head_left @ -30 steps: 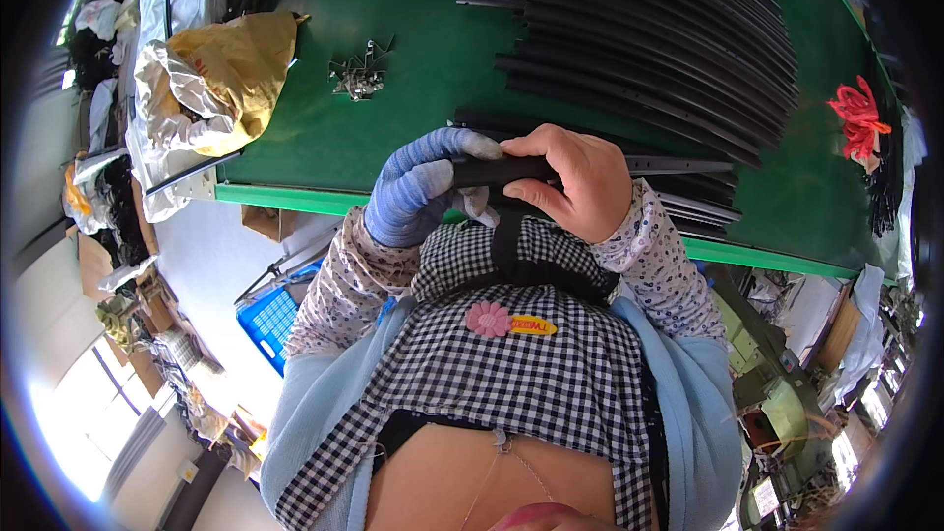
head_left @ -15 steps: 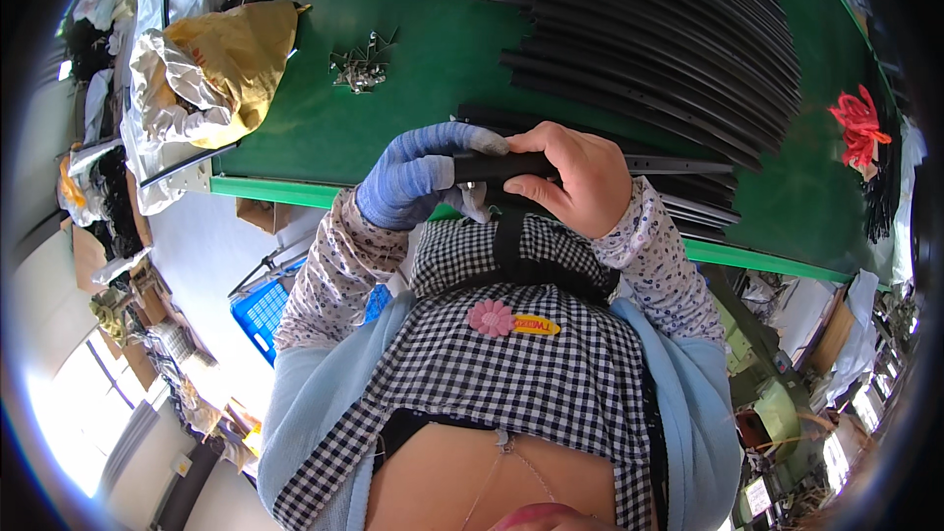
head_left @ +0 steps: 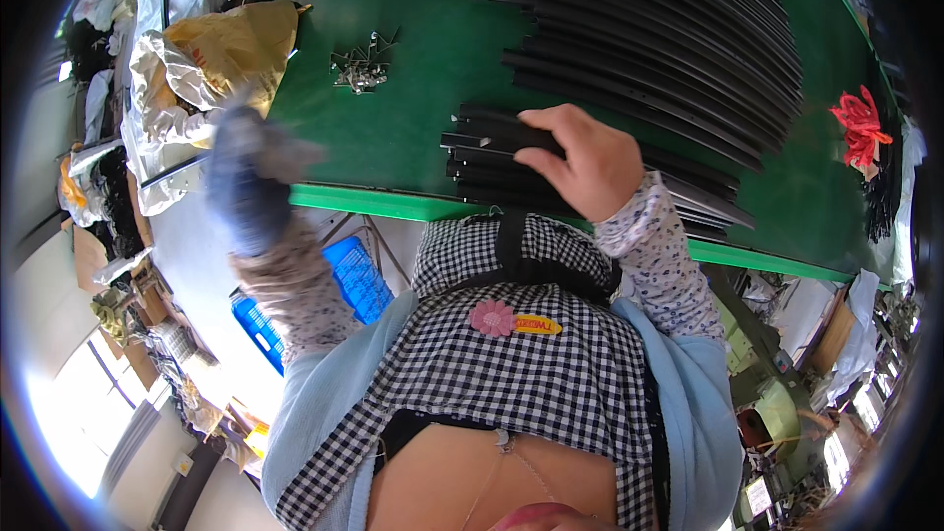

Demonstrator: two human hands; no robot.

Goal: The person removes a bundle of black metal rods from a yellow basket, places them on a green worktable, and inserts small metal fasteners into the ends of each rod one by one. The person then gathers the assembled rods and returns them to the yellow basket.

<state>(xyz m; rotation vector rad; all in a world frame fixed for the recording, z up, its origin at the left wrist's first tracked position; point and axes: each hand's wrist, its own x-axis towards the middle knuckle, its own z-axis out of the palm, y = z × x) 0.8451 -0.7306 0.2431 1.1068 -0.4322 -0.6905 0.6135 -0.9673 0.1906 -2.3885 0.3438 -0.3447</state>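
My left hand [head_left: 254, 177], in a blue knitted glove, is smeared by motion beside the mouth of the yellow and white bag [head_left: 246, 59]; its fingers cannot be made out. Over the nearer bundle of black tubes [head_left: 472, 159], my bare right hand [head_left: 590, 159] has its thumb and forefinger on either side of a black tube [head_left: 516, 132]. Its other fingers are hidden beneath the hand. A small silvery bit shows near that tube's left end.
Many more black tubes [head_left: 659, 39] lie in a broad stack on the green table [head_left: 413, 0]. A small heap of metal clips [head_left: 361, 69] sits left of them. Red ties [head_left: 860, 128] lie at the far right. Blue crates [head_left: 356, 280] stand below the table edge.
My left hand has let go of the black tube and swung left towards the bag. The tube has been lowered to the nearer bundle, with my right hand still at it.
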